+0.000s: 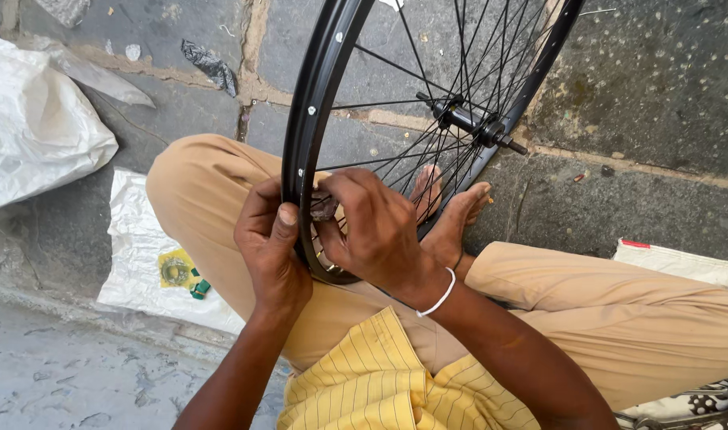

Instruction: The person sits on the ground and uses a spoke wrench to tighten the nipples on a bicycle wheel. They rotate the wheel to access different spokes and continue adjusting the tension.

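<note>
Rough stone paving lies under a seated person's crossed legs, where a black bicycle wheel point(316, 119) stands upright. The left hand point(270, 243) clamps its rim; the right hand point(376, 227) pinches what may be a small tool point(325, 209) among the spokes. A white plastic sheet point(137, 231) bears small green parts point(181, 272).
</note>
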